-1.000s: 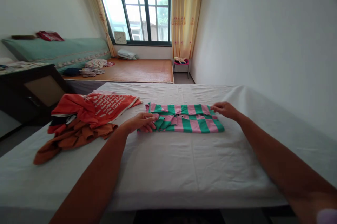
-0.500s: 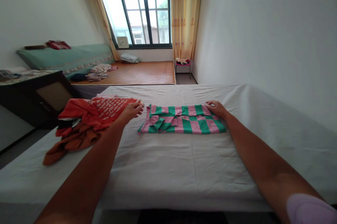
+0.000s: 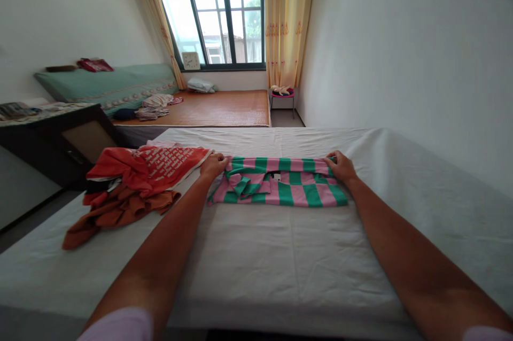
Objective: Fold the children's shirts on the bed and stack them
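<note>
Gripping far corners of pink-and-green striped shirt [image 3: 282,190] with left hand [image 3: 214,163] and right hand [image 3: 341,166], both closed on fabric; lying on bed [image 3: 280,261] beside orange clothes [image 3: 132,183].

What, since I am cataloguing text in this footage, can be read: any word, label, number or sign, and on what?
White lettering on the orange-red shirt: too blurred to read.
Clock on the windowsill: dial too small to read.
Striped shirt held by left hand and right hand: no text visible.
</note>
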Demonstrator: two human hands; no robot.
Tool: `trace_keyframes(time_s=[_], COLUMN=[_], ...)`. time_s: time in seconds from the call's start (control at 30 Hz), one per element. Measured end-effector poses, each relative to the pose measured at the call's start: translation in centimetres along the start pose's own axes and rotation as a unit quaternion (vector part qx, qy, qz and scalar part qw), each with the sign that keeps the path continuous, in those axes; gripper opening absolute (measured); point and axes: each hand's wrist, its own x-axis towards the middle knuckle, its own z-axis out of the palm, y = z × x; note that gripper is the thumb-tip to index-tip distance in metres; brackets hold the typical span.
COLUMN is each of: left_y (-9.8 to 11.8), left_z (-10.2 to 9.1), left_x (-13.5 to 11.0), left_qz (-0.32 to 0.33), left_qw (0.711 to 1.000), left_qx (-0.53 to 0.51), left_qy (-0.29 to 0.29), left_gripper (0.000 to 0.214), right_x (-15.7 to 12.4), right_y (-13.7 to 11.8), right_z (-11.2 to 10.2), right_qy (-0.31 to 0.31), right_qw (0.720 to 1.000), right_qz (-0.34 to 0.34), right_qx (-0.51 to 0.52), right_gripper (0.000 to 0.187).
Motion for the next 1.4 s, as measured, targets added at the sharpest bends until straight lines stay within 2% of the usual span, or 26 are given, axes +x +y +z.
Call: trace_keyframes(time_s=[0.07, 0.17, 0.23, 0.33, 0.37, 0.43, 0.53, 0.6, 0.7, 0.8, 0.9, 0.97, 1.03, 1.13, 1.2, 1.3, 1.4], left_y=[-0.9, -1.5, -1.2, -0.2, 0.3, 1.0, 1.5, 1.3, 0.7, 1.0, 2.2, 2.8, 2.9, 2.0, 1.3, 0.5, -0.1], left_z=[-0.3, -1.1, -2.0, -3.4, -3.7, -3.9, -3.5, -3.4, -4.0, -4.9, -5.0, -4.4, -3.9, -4.1, -4.9, -6.1, -6.3], left_x=[-0.7, -1.9, -2.8, -4.1, -4.5, -5.0, -5.1, -4.9, -4.6, -5.0, -5.8, -6.1, -6.1, -5.7, -5.5, -5.5, -5.6], left_qz=[-0.005, 0.010, 0.089, 0.253, 0.286, 0.316, 0.329, 0.331, 0.328, 0.309, 0.292, 0.294, 0.293, 0.284, 0.282, 0.277, 0.256], left_qw=[1.000, 0.997, 0.986, 0.944, 0.932, 0.922, 0.920, 0.917, 0.914, 0.919, 0.916, 0.917, 0.927, 0.935, 0.925, 0.890, 0.846], left_qx=[-0.007, -0.080, -0.140, -0.157, -0.148, -0.126, -0.100, -0.100, -0.109, -0.146, -0.181, -0.157, -0.114, -0.104, -0.145, -0.204, -0.231], left_qy=[-0.012, -0.003, -0.025, -0.142, -0.168, -0.185, -0.187, -0.199, -0.212, -0.197, -0.208, -0.218, -0.202, -0.186, -0.208, -0.299, -0.407], left_gripper=[0.025, 0.029, 0.031, 0.030, 0.033, 0.039, 0.031, 0.018, 0.012, 0.009, 0.020, 0.027, 0.026, 0.017, 0.016, 0.021, 0.030], right_x=[-0.1, -0.4, -0.6, -0.7, -0.8, -0.9, -1.4, -2.1, -3.4, -5.1, -7.2, -8.7, -9.6, -9.5, -8.6, -7.4, -7.5], right_y=[0.0, -0.3, -0.4, -0.8, -1.0, -2.1, -4.8, -7.1, -10.5, -14.0, -17.9, -20.3, -22.1, -23.2, -23.1, -22.3, -21.6], right_z=[0.1, 0.3, 0.5, 0.4, 0.3, -0.1, -0.5, -0.7, -0.8, -0.6, 0.5, 1.8, 3.2, 4.4, 4.3, 3.0, 1.9], right_qy=[-0.011, -0.013, -0.001, 0.017, 0.026, 0.053, 0.086, 0.070, -0.004, -0.088, -0.136, -0.158, -0.174, -0.186, -0.190, -0.225, -0.293], right_qw=[0.999, 0.998, 0.998, 0.997, 0.996, 0.992, 0.981, 0.974, 0.961, 0.943, 0.928, 0.916, 0.908, 0.906, 0.908, 0.892, 0.859], right_qz=[-0.009, -0.023, -0.037, -0.061, -0.069, -0.095, -0.156, -0.204, -0.275, -0.320, -0.340, -0.365, -0.381, -0.377, -0.373, -0.389, -0.418], right_qx=[-0.036, -0.060, -0.054, -0.042, -0.044, -0.059, -0.077, -0.068, -0.040, 0.019, 0.068, 0.045, -0.004, -0.043, -0.014, 0.045, 0.031], right_gripper=[0.024, 0.027, 0.029, 0.029, 0.030, 0.031, 0.033, 0.033, 0.027, 0.019, 0.018, 0.022, 0.028, 0.019, 0.017, 0.024, 0.025])
